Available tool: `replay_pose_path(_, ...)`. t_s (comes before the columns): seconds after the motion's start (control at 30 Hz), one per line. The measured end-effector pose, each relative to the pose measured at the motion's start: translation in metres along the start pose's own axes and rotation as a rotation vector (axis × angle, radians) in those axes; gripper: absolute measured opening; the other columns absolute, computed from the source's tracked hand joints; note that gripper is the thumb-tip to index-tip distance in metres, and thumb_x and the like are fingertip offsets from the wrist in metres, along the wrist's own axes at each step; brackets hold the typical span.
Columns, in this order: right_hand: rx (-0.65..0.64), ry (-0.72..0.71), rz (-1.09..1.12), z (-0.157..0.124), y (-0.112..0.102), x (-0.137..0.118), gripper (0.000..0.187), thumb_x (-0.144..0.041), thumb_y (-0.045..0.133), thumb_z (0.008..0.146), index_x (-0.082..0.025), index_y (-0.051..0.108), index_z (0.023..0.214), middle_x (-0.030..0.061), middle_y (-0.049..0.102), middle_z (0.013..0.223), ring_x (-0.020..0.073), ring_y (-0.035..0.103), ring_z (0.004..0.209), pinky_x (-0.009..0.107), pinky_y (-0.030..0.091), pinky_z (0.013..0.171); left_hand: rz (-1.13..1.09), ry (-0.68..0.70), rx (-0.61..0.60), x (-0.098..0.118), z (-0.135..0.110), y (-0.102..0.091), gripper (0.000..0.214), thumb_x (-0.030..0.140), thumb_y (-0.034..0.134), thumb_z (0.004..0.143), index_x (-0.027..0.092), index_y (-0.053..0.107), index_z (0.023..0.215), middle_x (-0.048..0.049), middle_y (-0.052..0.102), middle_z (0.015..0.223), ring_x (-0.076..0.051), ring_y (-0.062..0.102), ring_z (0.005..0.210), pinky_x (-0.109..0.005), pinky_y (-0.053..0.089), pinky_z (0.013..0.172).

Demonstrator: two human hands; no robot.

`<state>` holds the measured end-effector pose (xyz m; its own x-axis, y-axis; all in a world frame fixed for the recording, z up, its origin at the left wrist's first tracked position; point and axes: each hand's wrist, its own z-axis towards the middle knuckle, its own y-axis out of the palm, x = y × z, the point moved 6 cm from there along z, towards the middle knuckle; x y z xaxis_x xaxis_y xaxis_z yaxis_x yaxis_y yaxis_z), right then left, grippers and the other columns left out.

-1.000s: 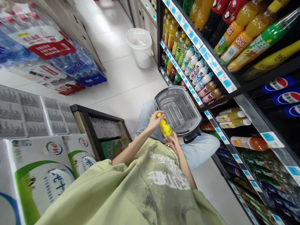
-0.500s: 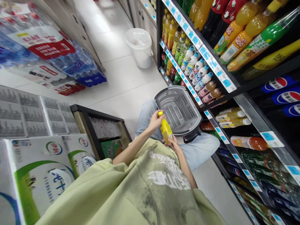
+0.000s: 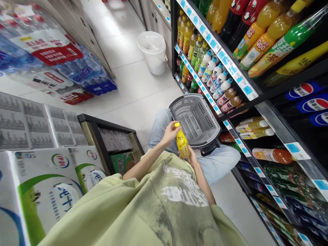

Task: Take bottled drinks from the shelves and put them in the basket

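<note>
In the head view, the yellow bottle (image 3: 181, 141) is near the frame's centre, its print facing up. The left hand (image 3: 169, 134) pinches the cap while the right hand (image 3: 192, 158) curls round the base, seemingly to steady both ends and leave the label readable. The basket (image 3: 192, 122), right of centre, sits by the legs (image 3: 220, 164), probably for easy reach

Basket (image 3: 196, 125): open top, room fwd-R of L hand (image 3: 170, 132) (rim all round)
Shelf (image 3: 227, 63): blocks R side
Floor (image 3: 128, 82): open to bucket (image 3: 155, 56)
</note>
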<state>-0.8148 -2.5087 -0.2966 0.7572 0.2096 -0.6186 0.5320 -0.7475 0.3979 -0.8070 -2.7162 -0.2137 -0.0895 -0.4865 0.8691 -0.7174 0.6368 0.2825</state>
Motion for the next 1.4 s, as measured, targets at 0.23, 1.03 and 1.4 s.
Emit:
replay_pose_path(0.23,-0.004,-0.045,0.032,-0.007,0.005,-0.012,0.083,-0.098,0.059,0.074,-0.024,0.074,0.11,0.0092,0.076,0.083,0.0342,0.072,0.09,0.043,0.057,0.065,0.014,-0.003,-0.003,-0.008,-0.002,0.003,0.04,0.035,0.082,0.08,0.02,0.067,0.114,-0.0031,0.075,0.094,-0.018,0.07,0.086,-0.028,0.056,0.079)
replay_pose_path(1.03,0.012,-0.175,-0.031,-0.013,0.007,-0.019,0.072,-0.058,0.088,0.065,-0.03,0.062,0.126,0.0023,0.078,0.097,0.0303,0.074,0.086,0.036,0.053,0.058,0.05,0.03,0.044,-0.006,-0.001,-0.002,0.037,0.032,0.08,0.082,0.02,0.068,0.115,-0.0033,0.075,0.096,-0.017,0.068,0.085,-0.027,0.054,0.078)
replay_pose_path(1.4,0.048,-0.05,0.028,-0.011,0.002,-0.013,0.072,-0.086,0.076,0.067,-0.023,0.067,0.102,0.0095,0.077,0.088,0.0375,0.073,0.103,0.044,0.059,0.07,0.225,0.063,0.004,-0.001,-0.002,-0.009,0.03,0.039,0.08,0.083,0.02,0.075,0.106,-0.004,0.074,0.093,-0.019,0.064,0.085,-0.03,0.05,0.076)
